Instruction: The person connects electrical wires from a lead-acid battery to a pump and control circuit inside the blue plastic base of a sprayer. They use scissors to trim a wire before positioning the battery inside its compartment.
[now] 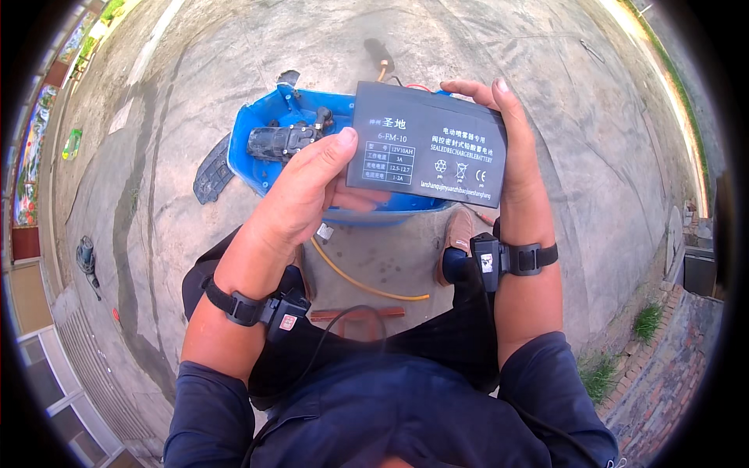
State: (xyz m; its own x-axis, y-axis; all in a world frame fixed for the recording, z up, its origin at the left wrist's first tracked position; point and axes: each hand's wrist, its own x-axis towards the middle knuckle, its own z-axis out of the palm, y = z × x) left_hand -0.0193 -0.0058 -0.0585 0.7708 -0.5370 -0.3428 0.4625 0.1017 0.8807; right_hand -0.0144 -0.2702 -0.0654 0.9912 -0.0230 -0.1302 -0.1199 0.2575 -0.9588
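I hold a dark grey, box-shaped battery (425,144) with white printing over a blue plastic housing (250,168). My left hand (316,183) grips its lower left side, thumb up along the edge and fingers partly tucked behind it. My right hand (511,136) wraps round the right end, with fingers over the top edge. A black pump (273,142) with fittings lies inside the housing, left of the battery. Thin red and black wires show above the battery; where they join is hidden.
A dark plastic piece (209,171) lies left of the housing. A yellow hose (367,290) and reddish wooden piece (355,313) lie between my feet. A dark power tool (87,261) rests far left, a metal tool (591,51) at upper right. Bricks (624,370) line the right.
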